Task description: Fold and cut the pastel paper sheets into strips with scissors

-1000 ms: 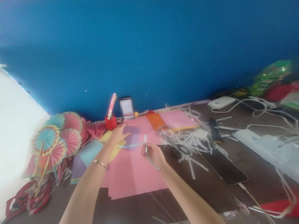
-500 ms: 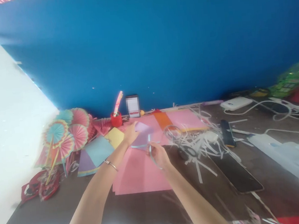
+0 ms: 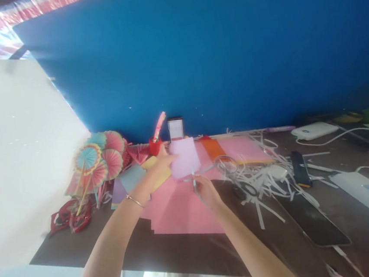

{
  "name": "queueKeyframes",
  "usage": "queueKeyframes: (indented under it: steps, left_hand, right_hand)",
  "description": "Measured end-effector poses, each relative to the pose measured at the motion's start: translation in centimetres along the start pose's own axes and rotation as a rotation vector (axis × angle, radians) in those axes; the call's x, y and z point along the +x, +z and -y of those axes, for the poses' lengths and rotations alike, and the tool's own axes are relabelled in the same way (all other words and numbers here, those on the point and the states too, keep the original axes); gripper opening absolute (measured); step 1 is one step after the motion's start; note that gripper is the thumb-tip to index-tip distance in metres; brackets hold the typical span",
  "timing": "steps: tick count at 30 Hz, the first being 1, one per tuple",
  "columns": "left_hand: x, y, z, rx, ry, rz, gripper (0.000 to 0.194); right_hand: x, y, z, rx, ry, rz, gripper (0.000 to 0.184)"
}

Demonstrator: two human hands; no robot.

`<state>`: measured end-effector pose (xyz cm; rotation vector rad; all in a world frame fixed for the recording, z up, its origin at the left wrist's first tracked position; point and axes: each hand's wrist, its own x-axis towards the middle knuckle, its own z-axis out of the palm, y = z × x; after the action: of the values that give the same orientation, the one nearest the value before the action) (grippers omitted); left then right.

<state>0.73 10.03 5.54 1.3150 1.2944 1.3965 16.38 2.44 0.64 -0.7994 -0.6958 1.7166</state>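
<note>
A lilac sheet of paper [image 3: 185, 158] is raised above the pink paper, its face tilted toward me. My left hand [image 3: 163, 161] has its fingers closed on the sheet's left edge; the thumb side is blurred. At the sheet's lower right corner, my right hand [image 3: 208, 192] pinches a thin pale strip [image 3: 194, 182], part of which trails along the hand. Large pink paper sheets [image 3: 181, 213] lie flat under both hands. To the left, partly under my left forearm, are a yellow sheet [image 3: 162, 175] and a light blue sheet [image 3: 131, 178].
Pleated paper fans [image 3: 88, 158] and red-handled scissors [image 3: 81, 216] are at left. Behind stand a red holder [image 3: 155, 146] and a propped phone [image 3: 176, 129]. On the right lie tangled white strips [image 3: 263, 181], a tape roll [image 3: 226, 165], a black phone [image 3: 314, 219] and a white device with a cable [image 3: 314, 130].
The lilac sheet has tilted up and shows more of its face, with my left hand still at its left edge. My right hand stays near its lower edge. The view has shifted left.
</note>
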Motion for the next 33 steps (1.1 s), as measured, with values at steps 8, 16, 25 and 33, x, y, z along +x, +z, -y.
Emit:
queueKeyframes:
  steps: [8, 16, 25, 33]
  left_hand:
    - [-3.3, 0.1, -0.6, 0.422, 0.333, -0.130, 0.024]
    - [-7.8, -1.4, -4.5, 0.170, 0.401, 0.078, 0.029]
    - [-7.3, -3.7, 2.8, -0.330, -0.307, 0.182, 0.029]
    - [-7.9, -3.8, 3.9, -0.116, -0.183, 0.222, 0.023]
  right_hand:
    - [-0.5, 0.6, 0.7, -0.022, 0.001, -0.003, 0.019]
    - [-3.2, 1.7, 2.9, -0.096, 0.115, 0.444, 0.037]
    - [-4.1, 0.8, 5.0, -0.357, 0.064, 0.461, 0.027]
    - [-2.3, 1.9, 4.7, -0.829, -0.014, 0.262, 0.019]
